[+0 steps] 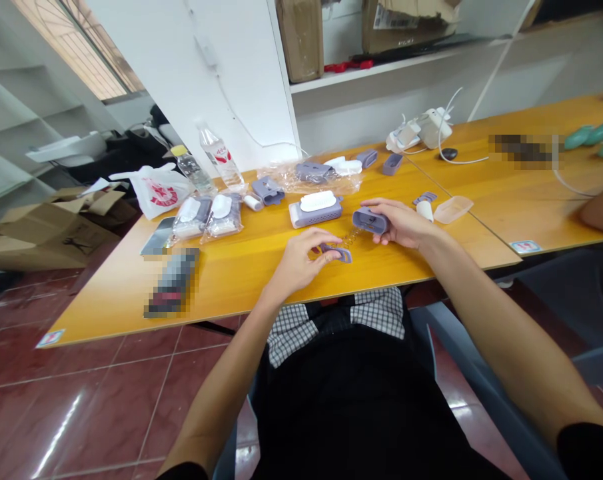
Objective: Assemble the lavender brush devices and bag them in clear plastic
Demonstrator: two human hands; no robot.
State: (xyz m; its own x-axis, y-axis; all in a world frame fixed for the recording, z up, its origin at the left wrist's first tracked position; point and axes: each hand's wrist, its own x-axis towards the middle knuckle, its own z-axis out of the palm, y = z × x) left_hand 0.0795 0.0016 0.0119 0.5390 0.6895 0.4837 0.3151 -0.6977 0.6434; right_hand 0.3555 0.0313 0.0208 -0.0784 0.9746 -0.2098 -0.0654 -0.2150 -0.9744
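My left hand (301, 261) pinches a small purple-grey plastic piece (344, 255) with a slot in it, between thumb and fingers. My right hand (401, 223) is wrapped round a hollow purple-grey plastic housing (364, 218), its open end turned toward my left hand. A thin coil spring (352, 236) shows in the gap between the two parts; whether it is fixed to either cannot be made out. Just beyond my hands lies a purple-grey case with holes (321, 217), topped by a white brush (318, 201). Right of my right hand are a white cylinder (424, 211) and flat purple-grey pieces (425, 198).
A translucent tray (454, 209) lies at the right. Two bagged units (224, 217), a plastic bag (158, 191) and two bottles (221, 157) stand at the left. More purple-grey housings (268, 191) lie behind. Another person's arm (602, 205) rests at the right edge.
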